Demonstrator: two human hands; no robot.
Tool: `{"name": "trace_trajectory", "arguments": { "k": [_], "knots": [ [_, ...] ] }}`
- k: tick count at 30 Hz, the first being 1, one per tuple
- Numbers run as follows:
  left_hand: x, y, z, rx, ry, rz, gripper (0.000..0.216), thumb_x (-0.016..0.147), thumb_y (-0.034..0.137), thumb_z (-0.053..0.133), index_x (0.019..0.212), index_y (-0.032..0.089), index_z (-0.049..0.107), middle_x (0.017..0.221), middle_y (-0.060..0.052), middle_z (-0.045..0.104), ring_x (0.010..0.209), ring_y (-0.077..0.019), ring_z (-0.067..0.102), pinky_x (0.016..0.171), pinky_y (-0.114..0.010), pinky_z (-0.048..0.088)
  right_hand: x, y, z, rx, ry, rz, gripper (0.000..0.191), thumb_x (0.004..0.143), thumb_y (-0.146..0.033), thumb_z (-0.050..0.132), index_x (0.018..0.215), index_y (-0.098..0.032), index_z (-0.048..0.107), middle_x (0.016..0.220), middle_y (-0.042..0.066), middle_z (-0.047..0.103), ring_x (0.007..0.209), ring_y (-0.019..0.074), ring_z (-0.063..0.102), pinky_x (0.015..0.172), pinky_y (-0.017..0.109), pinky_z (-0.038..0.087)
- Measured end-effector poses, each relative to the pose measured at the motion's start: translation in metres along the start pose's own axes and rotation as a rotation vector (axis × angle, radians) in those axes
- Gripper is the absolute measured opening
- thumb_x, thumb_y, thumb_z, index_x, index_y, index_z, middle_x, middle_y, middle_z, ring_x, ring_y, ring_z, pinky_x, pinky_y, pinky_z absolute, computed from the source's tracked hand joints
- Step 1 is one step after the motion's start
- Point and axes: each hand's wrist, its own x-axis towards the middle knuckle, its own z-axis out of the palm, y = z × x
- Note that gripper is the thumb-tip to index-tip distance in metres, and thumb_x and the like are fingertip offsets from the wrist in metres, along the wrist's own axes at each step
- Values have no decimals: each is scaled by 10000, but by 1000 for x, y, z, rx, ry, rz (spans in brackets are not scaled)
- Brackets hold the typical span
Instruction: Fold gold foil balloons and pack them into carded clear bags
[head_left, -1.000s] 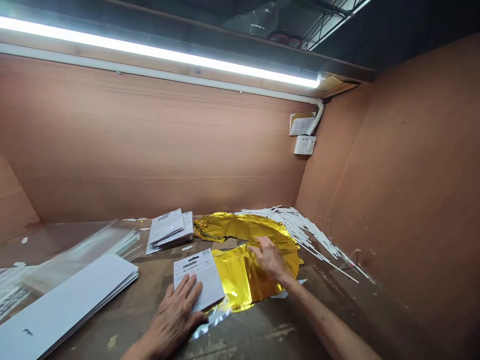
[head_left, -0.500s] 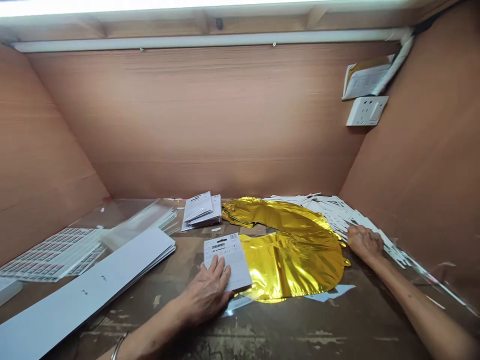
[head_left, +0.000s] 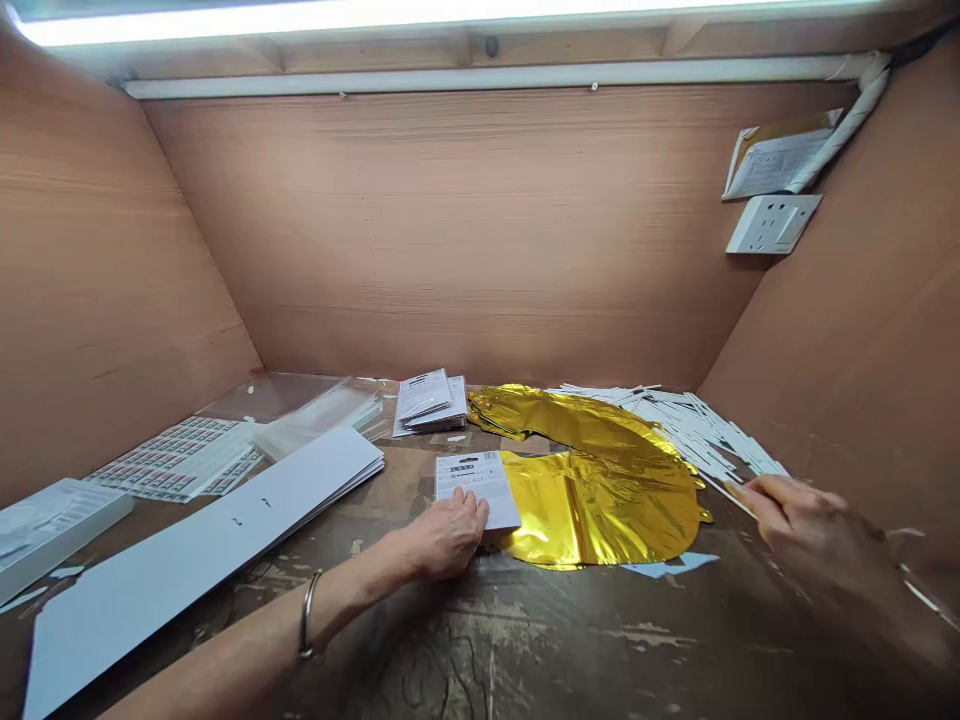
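Observation:
My left hand lies over the lower edge of a printed white card packet, fingers bent and drawn together on it; the thumb is hidden. Beside and partly under the packet spreads a shiny gold foil balloon, flat and curved. My right hand, slightly blurred, pinches the end of a thin white stick at the near edge of a heap of white sticks.
Similar packets are stacked at the back. Long white card strips, clear plastic sleeves and printed label sheets lie to the left, near a white box. Wooden walls enclose the table; a socket hangs back right.
My right hand has drawn back toward me from the heap's edge, with a stick now in its fingers. The left fingers have closed up on the packet. The camera view has shifted left.

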Motion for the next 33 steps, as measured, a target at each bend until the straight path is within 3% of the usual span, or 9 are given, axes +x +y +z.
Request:
{"name": "trace_trajectory", "arguments": {
  "k": [4, 8, 12, 16, 20, 24, 27, 30, 33],
  "knots": [
    [9, -7, -26, -79, -79, 19, 247, 741, 142, 378, 942, 113, 519, 861, -135, 615, 738, -221, 577, 639, -303, 456, -32, -74, -35, 267, -195, -150, 315, 821, -396, 373, 600, -205, 490, 578, -3, 524, 567, 133, 471, 558, 237, 319],
    [16, -9, -45, -55, -97, 25, 198, 709, 172, 430, 833, 124, 578, 801, -124, 635, 652, -208, 576, 556, -271, 442, -43, -120, -44, 280, -274, -355, 346, 841, -385, 343, 574, -193, 448, 584, 3, 529, 570, 129, 473, 543, 236, 308],
    [14, -2, -49, -40, -50, 9, 178, 702, 174, 450, 808, 130, 586, 776, -116, 638, 642, -207, 580, 567, -272, 447, -45, -149, -31, 133, -257, -414, 329, 839, -308, 346, 545, -183, 422, 562, 5, 539, 552, 132, 477, 564, 260, 290],
    [6, 9, -45, -58, 18, 24, 189, 723, 203, 449, 837, 119, 575, 799, -130, 631, 678, -223, 591, 611, -291, 456, -43, -174, 5, -23, -148, -478, 272, 822, -227, 352, 587, -175, 480, 597, 31, 569, 585, 162, 506, 642, 317, 292],
    [-2, 18, -30, -14, 78, 40, 198, 747, 199, 425, 852, 96, 557, 807, -154, 615, 719, -254, 595, 631, -326, 456, -33, -189, 52, 138, -135, -338, 177, 783, -243, 420, 641, -165, 490, 694, 82, 586, 676, 205, 538, 616, 316, 317],
    [-12, 14, -16, 62, 76, -21, 234, 728, 128, 408, 908, 61, 543, 855, -181, 606, 773, -277, 587, 666, -364, 451, -25, -195, 85, 728, -483, -46, 81, 701, -243, 491, 738, -182, 453, 605, 9, 552, 556, 155, 541, 493, 251, 364],
    [-19, 6, -13, 0, 63, -38, 277, 793, 266, 384, 907, 77, 553, 863, -165, 611, 770, -270, 586, 669, -362, 454, -27, -197, 96, 865, -700, -28, 77, 669, -214, 474, 730, -169, 485, 550, -27, 526, 458, 115, 517, 414, 218, 388],
    [-17, -5, -7, -123, 180, -70, 447, 839, 455, 289, 985, 112, 535, 993, -145, 585, 942, -268, 538, 794, -368, 420, -31, -197, 98, 911, -824, -44, 136, 632, -182, 492, 736, -133, 564, 552, -20, 526, 471, 100, 507, 435, 215, 421],
    [-6, -16, 14, -172, 306, -144, 523, 863, 470, 202, 1211, 125, 384, 1294, -140, 376, 1222, -283, 271, 970, -435, 246, -34, -195, 96, 905, -859, -72, 200, 627, -162, 520, 802, -124, 610, 576, -14, 529, 462, 86, 473, 452, 214, 408]
  ]
}}
